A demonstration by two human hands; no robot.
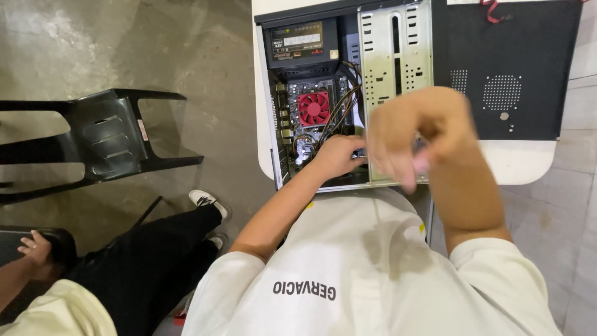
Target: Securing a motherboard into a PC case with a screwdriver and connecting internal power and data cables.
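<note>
A white table (528, 163) carries the work, its top edge cut off by the frame and most of its surface covered; on it lies an open computer case (348, 93), side uppermost, with its removed black side panel (516, 68) spread flat to the right, that panel's upper edge also running out of view. Inside the case a silver drive cage (395, 56) fills the right half, a power supply (301, 42) sits at the top left, and below it the motherboard shows a red cooler fan (314, 108) with a bundle of cables (342, 102) sweeping past it; the board's lower part is hidden behind the hands.

To the left a black plastic chair (106, 140) stands on the concrete floor (186, 62), partly cut by the frame edge; at the lower left another person sits, only a black trouser leg (149, 261), a white shoe (205, 199) and a hand (36, 249) on a dark object being visible.

The left hand (339, 155) reaches into the case's lower part, fingers curled downward onto something near the board's edge; what they press or grip is hidden. The right hand (410, 134) hovers above the case's front edge, blurred, fingers bent and hanging loosely; whether they pinch anything I cannot tell.
</note>
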